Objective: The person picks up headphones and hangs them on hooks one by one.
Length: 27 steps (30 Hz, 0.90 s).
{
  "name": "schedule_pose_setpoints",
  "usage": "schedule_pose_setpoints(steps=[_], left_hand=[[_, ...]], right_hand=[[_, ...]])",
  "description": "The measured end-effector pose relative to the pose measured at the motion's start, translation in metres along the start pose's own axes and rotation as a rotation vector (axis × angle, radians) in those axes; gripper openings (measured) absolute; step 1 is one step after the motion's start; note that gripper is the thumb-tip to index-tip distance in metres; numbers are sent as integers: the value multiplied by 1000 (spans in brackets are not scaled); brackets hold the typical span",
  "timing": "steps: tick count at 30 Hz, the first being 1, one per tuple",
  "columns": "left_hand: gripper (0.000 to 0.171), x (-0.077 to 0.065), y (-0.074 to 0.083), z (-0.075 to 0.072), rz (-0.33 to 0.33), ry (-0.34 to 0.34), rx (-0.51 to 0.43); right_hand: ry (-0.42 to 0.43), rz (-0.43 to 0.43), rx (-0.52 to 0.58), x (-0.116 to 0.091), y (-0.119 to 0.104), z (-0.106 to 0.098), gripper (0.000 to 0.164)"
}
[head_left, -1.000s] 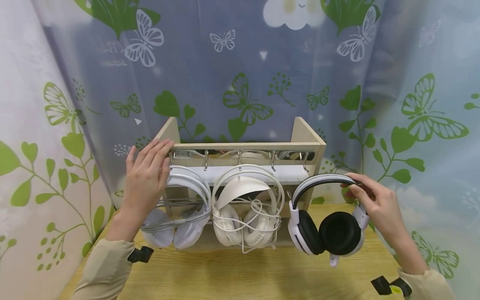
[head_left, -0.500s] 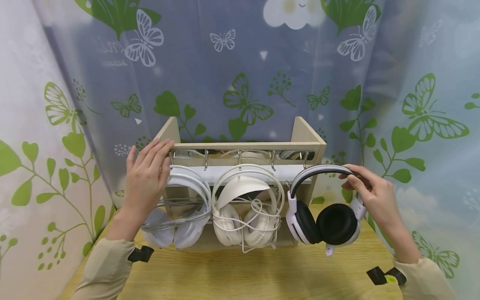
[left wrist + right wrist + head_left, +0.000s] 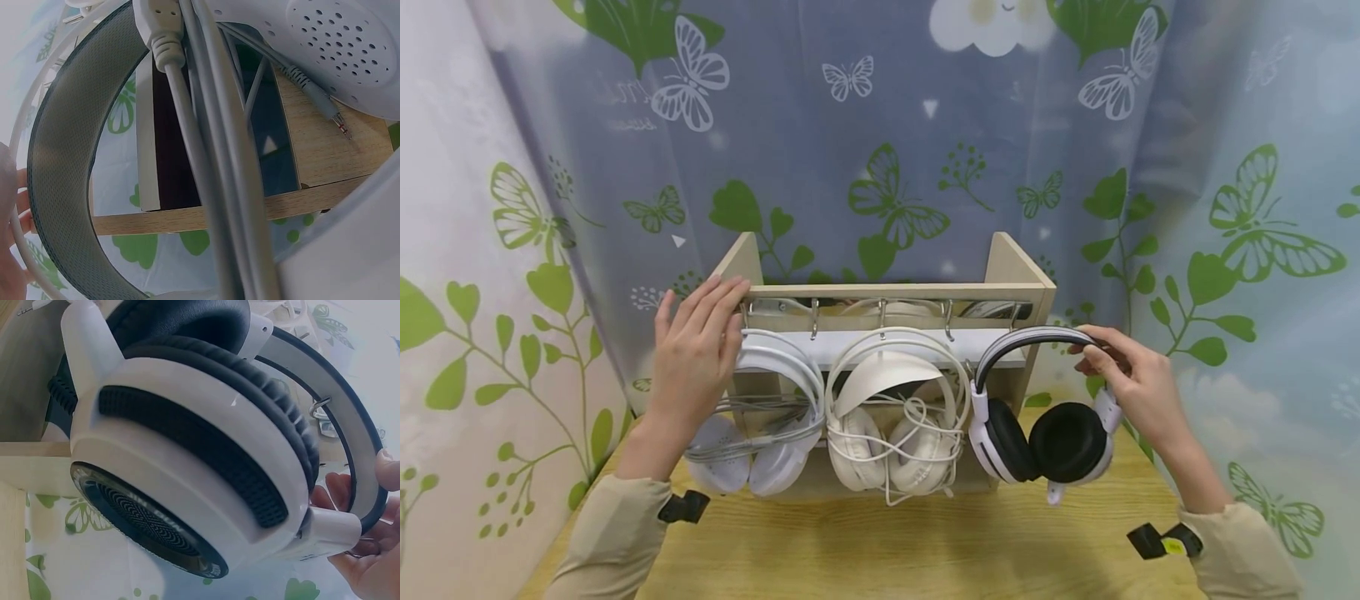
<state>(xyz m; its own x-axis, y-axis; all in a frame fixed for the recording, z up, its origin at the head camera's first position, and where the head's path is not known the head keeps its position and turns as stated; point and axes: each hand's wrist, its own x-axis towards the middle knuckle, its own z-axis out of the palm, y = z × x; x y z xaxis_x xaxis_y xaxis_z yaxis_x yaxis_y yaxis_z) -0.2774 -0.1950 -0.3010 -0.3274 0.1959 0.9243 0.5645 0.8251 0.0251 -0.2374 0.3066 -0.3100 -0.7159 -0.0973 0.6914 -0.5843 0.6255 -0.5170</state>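
My right hand [image 3: 1138, 383] pinches the right side of the headband of white headphones [image 3: 1067, 442] with black ear pads. They are held in the air at the right end of a wooden rack [image 3: 887, 291], and their headband overlaps the area under the rightmost metal hook [image 3: 1015, 315]. The right wrist view shows a hook [image 3: 320, 407] by the inside of the band. My left hand [image 3: 696, 358] rests on the rack's top left corner, fingers extended. Below it hang white headphones [image 3: 778, 458] with a grey cable bundle [image 3: 219, 144].
Cream headphones [image 3: 857, 454] wrapped in their white cable hang at the middle of the rack. More hooks, such as one hook [image 3: 814, 319], line the rail. The rack stands on a wood-grain table [image 3: 880, 542], with a patterned curtain [image 3: 790, 167] behind.
My right hand has lifted the black-padded headphones and brought them slightly left, nearer the rack's right end. The left hand stays on the rack's corner.
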Motion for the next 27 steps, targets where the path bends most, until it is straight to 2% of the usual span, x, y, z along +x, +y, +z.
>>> schedule_pose_setpoints(steps=[12, 27], left_hand=[[40, 0, 1, 0, 1, -3, -4], [39, 1, -1, -1, 8, -13, 6]], right_hand=[[-68, 35, 46, 4, 10, 1, 30], [-90, 58, 95, -2, 26, 1, 37]])
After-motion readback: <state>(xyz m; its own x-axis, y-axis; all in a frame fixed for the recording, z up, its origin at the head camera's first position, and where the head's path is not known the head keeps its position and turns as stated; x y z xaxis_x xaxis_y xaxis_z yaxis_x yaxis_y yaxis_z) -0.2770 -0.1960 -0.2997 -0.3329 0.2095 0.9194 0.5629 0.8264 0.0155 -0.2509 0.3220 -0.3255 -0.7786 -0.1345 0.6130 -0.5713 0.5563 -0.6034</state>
